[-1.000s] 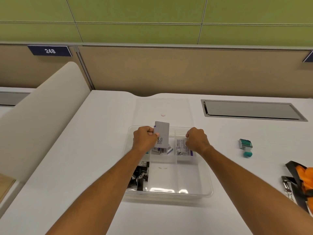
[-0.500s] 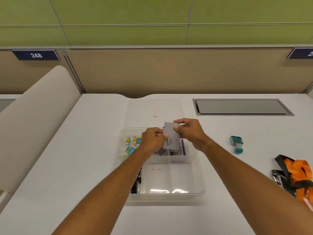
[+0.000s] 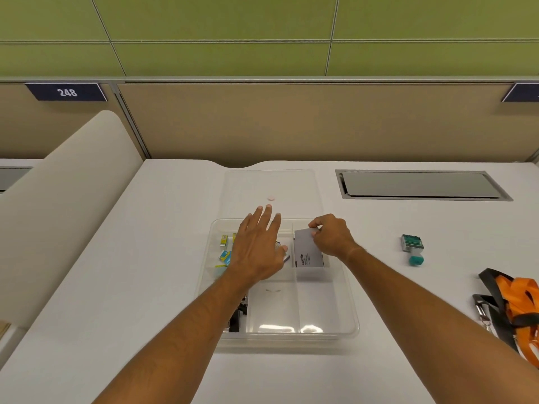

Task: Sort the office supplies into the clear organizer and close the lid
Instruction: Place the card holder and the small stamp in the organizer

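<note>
Clear plastic organizer [image 3: 348, 304] with inner dividers sits open at the middle of the white desk [image 3: 122, 287], and much of its content is hard to read. The left hand [image 3: 258, 252] covers the far middle compartment, so only a sliver of small printed packets shows at its 3 o'clock edge. The left forearm hides most of the black clips [image 3: 236, 317] in the near left compartment. Small yellow and blue boxes [image 3: 224, 248] lie in the far left compartment, partly behind that hand. The two near compartments at the middle and right look bare apart from glare.

The transparent flat lid [image 3: 269, 186] lies on the desk at 12 o'clock from the organizer, its edges faint, with a small pink dot on it.

The left hand is spread flat, fingers extended, holding nothing. The right hand [image 3: 331, 239] pinches the top edge of a grey printed card [image 3: 308, 253], which stands tilted in the far right compartment.

At 3 o'clock, well apart from the organizer, a teal stamp [image 3: 411, 249] rests on the desk; farther out, an orange and black lanyard [image 3: 522, 298] is cut off by the frame edge.
</note>
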